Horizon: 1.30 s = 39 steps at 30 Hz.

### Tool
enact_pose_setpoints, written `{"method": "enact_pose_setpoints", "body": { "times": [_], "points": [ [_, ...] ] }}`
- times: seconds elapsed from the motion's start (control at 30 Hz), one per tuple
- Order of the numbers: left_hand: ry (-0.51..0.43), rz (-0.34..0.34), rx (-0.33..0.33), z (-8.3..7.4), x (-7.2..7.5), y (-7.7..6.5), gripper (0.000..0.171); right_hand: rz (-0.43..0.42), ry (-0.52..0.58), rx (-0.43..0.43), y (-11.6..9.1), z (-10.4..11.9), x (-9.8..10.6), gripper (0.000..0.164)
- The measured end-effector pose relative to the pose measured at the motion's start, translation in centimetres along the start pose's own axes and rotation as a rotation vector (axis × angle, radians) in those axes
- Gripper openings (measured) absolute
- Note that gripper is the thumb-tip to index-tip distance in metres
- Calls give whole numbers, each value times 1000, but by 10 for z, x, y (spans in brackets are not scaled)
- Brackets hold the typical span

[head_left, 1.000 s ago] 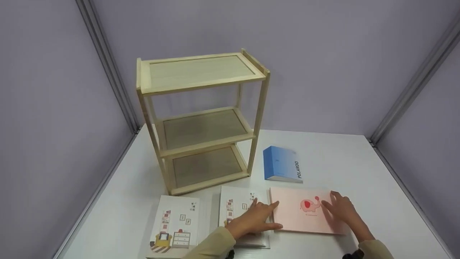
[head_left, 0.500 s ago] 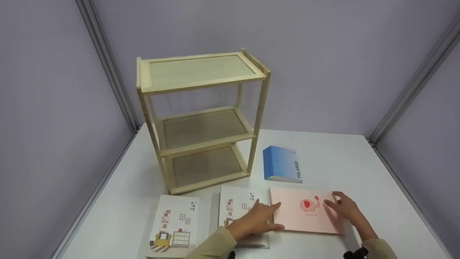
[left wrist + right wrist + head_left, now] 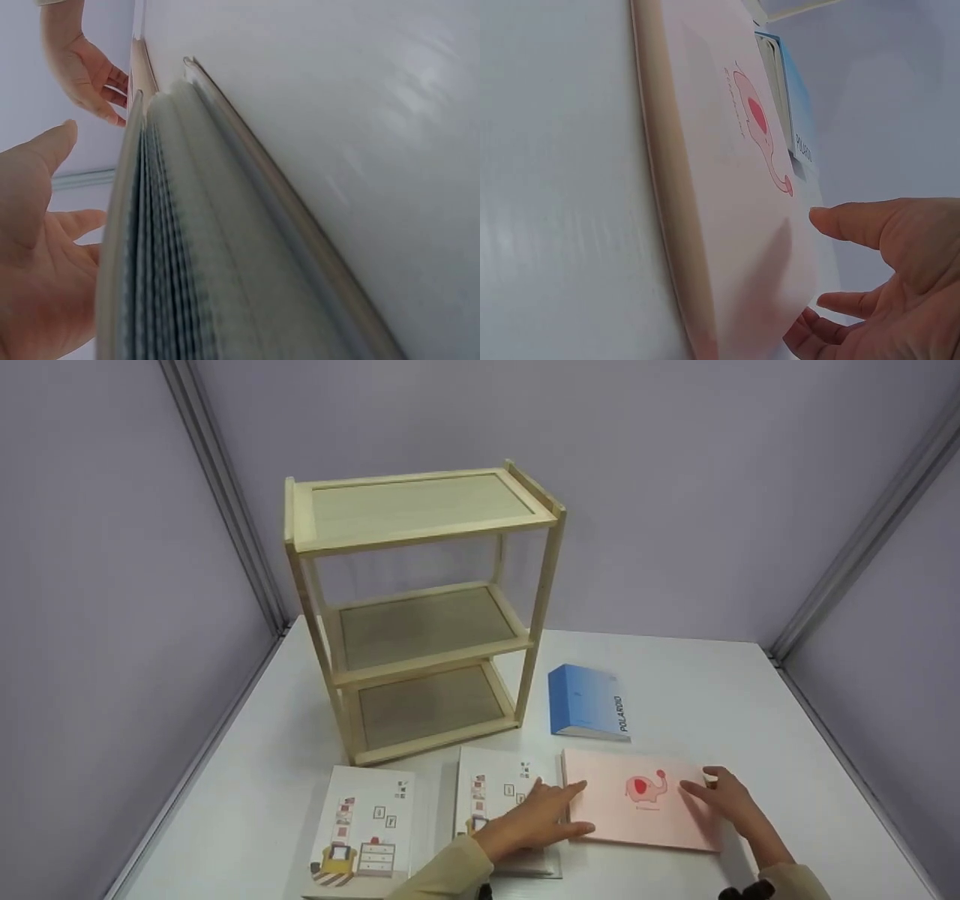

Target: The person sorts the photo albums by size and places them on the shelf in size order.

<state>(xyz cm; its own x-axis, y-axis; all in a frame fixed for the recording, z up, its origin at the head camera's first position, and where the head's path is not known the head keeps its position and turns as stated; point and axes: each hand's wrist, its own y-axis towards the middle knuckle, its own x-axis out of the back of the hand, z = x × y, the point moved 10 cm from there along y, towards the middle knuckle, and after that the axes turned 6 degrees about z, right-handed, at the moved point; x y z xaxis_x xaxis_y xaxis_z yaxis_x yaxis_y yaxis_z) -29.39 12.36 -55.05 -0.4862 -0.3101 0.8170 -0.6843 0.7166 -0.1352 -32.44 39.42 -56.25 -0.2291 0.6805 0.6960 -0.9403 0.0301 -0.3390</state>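
Observation:
A pink album (image 3: 611,802) with a red elephant on its cover lies flat on the white table. My right hand (image 3: 729,801) is at its right edge; in the right wrist view the fingers (image 3: 810,337) reach down by that edge, and the thumb (image 3: 847,223) is raised above the cover. Over a white album (image 3: 487,769) with a printed room drawing, my left hand (image 3: 534,816) is spread, its fingertips near the pink album's left edge. In the left wrist view, an album's page edges (image 3: 202,225) fill the foreground, beside the loosely spread left hand. Contact with the albums is unclear.
Another white album (image 3: 390,825) with the same drawing lies at the left. A blue album (image 3: 592,701) marked POLAROID sits behind the pink one. At the back left stands a three-tier wooden shelf (image 3: 427,536). Pale walls (image 3: 675,495) enclose the table.
My right hand has drawn slightly to the right and toward me, its thumb sliding away from the elephant. The left hand has barely shifted. The albums appear still.

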Motion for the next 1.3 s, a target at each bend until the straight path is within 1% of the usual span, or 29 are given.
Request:
{"method": "enact_pose_setpoints", "body": {
  "times": [0.17,0.27,0.4,0.5,0.57,0.67,0.73,0.8,0.93,1.03,1.13,1.23,1.3],
  "points": [
    [-28,-22,-8,0,1,2,69,18,33,13,-1,-3,-3,67],
    [-65,-16,-8,1,1,2,69,22,57,15,-2,-4,-5,66],
    [-164,-4,8,1,2,0,70,18,82,47,-4,-2,-5,62],
    [-246,-15,25,-1,3,-2,69,17,87,70,-7,0,-4,60],
    [-307,-25,43,-1,4,-4,68,42,106,68,-7,-1,-7,59],
    [-388,-37,74,2,4,-6,67,100,174,52,-6,-6,-12,60],
    [-426,-43,95,4,3,-6,67,137,217,45,-5,-8,-16,60],
    [-439,-55,110,6,3,-5,67,153,236,44,-4,-9,-17,63],
    [-440,-101,99,6,7,-3,72,150,251,65,-5,-8,-17,69],
    [-468,-139,71,6,10,-2,75,148,287,70,-6,-7,-16,73],
    [-510,-167,52,6,11,-2,75,156,325,48,-8,-8,-18,82],
    [-554,-182,57,8,10,-3,72,169,346,16,-8,-10,-19,91],
    [-580,-192,67,10,10,-3,69,180,355,4,-8,-10,-21,94]
  ]
}}
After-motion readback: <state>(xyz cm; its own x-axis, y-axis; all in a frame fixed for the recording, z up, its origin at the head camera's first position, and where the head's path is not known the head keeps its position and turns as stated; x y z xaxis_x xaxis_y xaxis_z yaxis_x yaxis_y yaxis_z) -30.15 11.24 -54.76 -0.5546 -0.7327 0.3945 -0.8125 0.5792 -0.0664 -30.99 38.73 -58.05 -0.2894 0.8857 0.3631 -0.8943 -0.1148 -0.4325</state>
